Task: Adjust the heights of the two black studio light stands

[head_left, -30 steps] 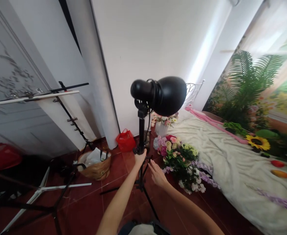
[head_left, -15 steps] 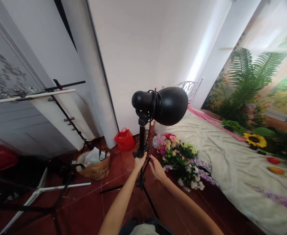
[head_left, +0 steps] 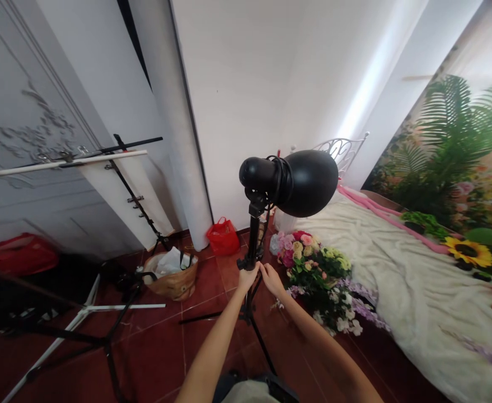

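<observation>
A black studio light (head_left: 308, 182) with a wide round reflector and a coiled cable sits on top of a black light stand (head_left: 253, 238). My left hand (head_left: 248, 276) is wrapped round the pole, just below a clamp knob. Close against it, my right hand (head_left: 272, 281) has its fingers drawn together at the pole's right side. What exactly the right fingertips pinch there is too small to make out. Below my hands the stand's legs (head_left: 262, 344) spread over the red tiles.
Artificial flowers (head_left: 307, 252) lie right of the stand, beside a bed with a cream blanket (head_left: 401, 268). To the left are a red bag (head_left: 223, 236), a wicker basket (head_left: 172, 282), a white stand leg (head_left: 123, 307) and a backdrop frame (head_left: 132, 196).
My right hand has moved in to the pole, and its fingers have closed beside the left hand. The left hand keeps its grip. The view has shifted slightly left.
</observation>
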The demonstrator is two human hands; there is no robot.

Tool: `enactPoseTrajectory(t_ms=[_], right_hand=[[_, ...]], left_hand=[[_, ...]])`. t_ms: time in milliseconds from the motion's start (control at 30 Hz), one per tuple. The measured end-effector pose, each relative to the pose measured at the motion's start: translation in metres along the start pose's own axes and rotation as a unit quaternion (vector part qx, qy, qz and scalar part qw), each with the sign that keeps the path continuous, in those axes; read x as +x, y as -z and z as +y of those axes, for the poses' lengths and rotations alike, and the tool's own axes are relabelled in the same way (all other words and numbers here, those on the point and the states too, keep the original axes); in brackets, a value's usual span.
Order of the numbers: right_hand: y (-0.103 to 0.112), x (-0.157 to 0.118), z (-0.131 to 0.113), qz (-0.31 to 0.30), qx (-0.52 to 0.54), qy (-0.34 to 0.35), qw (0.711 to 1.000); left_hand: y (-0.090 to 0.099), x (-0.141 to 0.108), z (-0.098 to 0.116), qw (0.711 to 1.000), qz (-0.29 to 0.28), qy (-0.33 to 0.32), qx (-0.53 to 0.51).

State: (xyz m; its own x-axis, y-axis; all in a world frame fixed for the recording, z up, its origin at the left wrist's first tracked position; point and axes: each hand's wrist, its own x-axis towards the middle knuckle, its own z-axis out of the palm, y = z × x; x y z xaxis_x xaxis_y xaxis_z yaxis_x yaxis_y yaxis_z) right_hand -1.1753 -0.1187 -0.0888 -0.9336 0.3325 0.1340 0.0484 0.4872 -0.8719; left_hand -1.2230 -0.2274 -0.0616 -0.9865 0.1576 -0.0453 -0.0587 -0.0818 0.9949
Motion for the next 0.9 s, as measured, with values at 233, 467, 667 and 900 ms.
enactPoseTrajectory(t_ms=[233, 467, 667, 900], right_hand=[[-0.016, 0.013, -0.001, -0.006, 0.189, -0.228, 0.955], [-0.001, -0.011, -0.015, 0.063, 0.111, -0.011, 0.992], [0.012, -0.034, -0.013, 0.024, 0.066, 0.074, 0.995], [0.017, -0.032, -0.013, 0.002, 0.045, 0.115, 0.992]], left_hand=[[-0.002, -0.007, 0.014, 0.999, 0.022, 0.036, 0.012], [-0.002, -0.006, 0.010, 1.000, 0.020, 0.009, 0.011], [-0.003, -0.001, -0.003, 1.000, 0.019, -0.011, 0.012], [-0.004, -0.004, 0.003, 0.999, 0.031, -0.010, 0.007]])
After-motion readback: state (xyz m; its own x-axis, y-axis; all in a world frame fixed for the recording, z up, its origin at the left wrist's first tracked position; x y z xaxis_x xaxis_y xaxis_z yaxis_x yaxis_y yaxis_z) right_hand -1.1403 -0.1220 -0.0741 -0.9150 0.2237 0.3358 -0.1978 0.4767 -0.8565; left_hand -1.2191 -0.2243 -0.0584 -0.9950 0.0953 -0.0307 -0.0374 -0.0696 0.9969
